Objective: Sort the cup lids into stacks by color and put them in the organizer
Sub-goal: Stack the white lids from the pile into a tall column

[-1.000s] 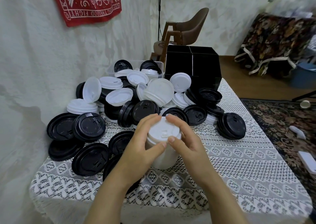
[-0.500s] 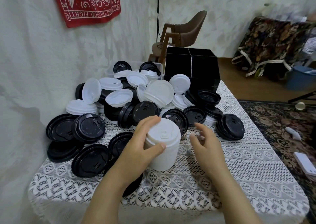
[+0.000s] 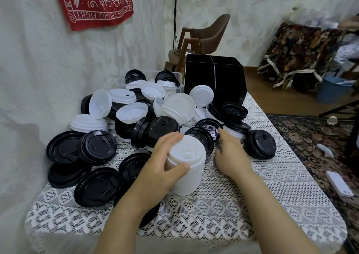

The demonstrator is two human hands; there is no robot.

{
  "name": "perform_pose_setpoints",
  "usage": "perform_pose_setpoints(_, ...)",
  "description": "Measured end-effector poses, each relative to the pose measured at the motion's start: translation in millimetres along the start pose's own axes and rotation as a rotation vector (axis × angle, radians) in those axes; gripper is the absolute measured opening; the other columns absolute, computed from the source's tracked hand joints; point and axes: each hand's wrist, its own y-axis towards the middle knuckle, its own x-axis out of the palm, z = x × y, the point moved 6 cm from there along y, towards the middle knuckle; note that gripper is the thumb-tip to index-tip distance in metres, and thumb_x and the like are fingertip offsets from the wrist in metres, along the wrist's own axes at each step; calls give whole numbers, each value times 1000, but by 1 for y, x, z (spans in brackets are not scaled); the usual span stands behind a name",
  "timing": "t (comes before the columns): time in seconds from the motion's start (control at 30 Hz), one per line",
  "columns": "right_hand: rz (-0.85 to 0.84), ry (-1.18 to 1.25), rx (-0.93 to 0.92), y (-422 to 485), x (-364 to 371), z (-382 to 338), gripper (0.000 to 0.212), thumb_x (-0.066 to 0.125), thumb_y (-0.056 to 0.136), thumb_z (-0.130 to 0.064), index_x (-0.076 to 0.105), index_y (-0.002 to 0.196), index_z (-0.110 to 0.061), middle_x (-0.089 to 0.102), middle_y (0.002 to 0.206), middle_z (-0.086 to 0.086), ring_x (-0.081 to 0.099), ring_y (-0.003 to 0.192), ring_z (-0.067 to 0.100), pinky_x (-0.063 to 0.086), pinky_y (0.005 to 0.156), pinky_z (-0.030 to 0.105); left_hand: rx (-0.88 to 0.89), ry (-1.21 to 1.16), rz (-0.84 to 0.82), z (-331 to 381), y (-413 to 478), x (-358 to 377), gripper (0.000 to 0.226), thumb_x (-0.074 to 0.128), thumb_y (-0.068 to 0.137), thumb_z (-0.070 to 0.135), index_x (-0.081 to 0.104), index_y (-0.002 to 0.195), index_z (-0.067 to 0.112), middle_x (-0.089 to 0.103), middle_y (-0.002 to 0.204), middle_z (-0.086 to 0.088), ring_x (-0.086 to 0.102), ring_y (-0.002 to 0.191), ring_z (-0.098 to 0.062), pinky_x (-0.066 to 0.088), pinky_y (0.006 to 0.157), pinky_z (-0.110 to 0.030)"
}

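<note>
Lace-covered table [image 3: 272,195]: the left hand [image 3: 155,173] clamps the white lid stack [image 3: 187,168]; the right hand [image 3: 231,154], fingers apart, hovers by the pile [image 3: 136,114]. Likely stacking whites; next needs another white lid [image 3: 178,106] pinched.

Peering forward and down from head height, close over the table [image 3: 272,205].
Facing the white wall [image 3: 38,59] at upper left and the black organizer [image 3: 229,79] at upper centre; catching the left hand [image 3: 155,168] and right hand [image 3: 231,156] at lower centre, near the lens; taking in the rug [image 3: 310,137] at the right edge.
</note>
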Motion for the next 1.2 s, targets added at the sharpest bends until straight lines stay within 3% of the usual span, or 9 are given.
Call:
perform_pose_setpoints(0.1,68,-181,-19,4,-4,4,65,44,94,-10,18,154,-12,18,160,11,14,146,28,16,118,37,1,2,0,0,0,0,52,58,74,30,45,122,42,33,134,37,33,117,26,28,85,5)
perform_pose_setpoints(0.23,132,-223,-4,10,-9,7,62,48,93,-12,23,151,-13,20,156,14,14,144,31,20,115,39,-6,1,-1,-1,0,0,51,59,74,32,45,122,43,35,128,44,33,117,25,28,86,5)
perform_pose_setpoints(0.33,137,-261,3,15,-12,8,58,48,94,-13,28,148,-14,28,152,13,22,139,31,30,109,39,-8,2,-3,-1,0,0,51,59,74,32,45,122,43,35,126,46,33,117,26,29,86,5)
perform_pose_setpoints(0.43,174,-282,-24,16,-15,8,47,51,93,-9,44,139,-9,42,141,12,36,127,32,41,94,39,-9,2,-4,-1,1,0,51,58,74,32,45,122,43,34,125,46,33,115,27,30,85,4)
perform_pose_setpoints(0.57,266,-329,-68,16,-14,14,46,71,71,5,62,116,2,56,119,22,50,108,42,47,85,46,0,9,-4,0,1,1,51,58,75,32,44,122,42,34,130,40,33,115,27,30,84,5)
perform_pose_setpoints(0.67,239,-389,-65,21,-11,16,54,64,78,1,52,131,3,47,136,24,40,126,43,37,103,47,1,13,-6,0,1,2,51,58,75,32,44,123,42,33,132,39,33,116,26,29,85,4)
perform_pose_setpoints(0.8,244,-447,-49,27,-12,15,64,64,80,-3,43,140,2,36,147,27,27,139,43,25,113,47,-3,14,-6,-1,1,1,52,58,75,33,44,124,42,34,126,46,33,115,26,30,84,4)
perform_pose_setpoints(0.97,206,-497,45,38,-12,23,61,54,90,-15,32,146,-4,34,148,21,22,142,40,20,115,48,-6,5,-10,-1,1,2,53,58,75,33,44,126,40,33,130,41,34,115,26,31,84,3)
perform_pose_setpoints(1.2,26,-424,126,50,-8,29,61,49,97,-21,20,150,-19,21,154,12,15,143,38,33,106,59,-3,9,-11,-1,1,2,53,58,75,33,43,125,42,33,133,37,33,117,25,30,85,4)
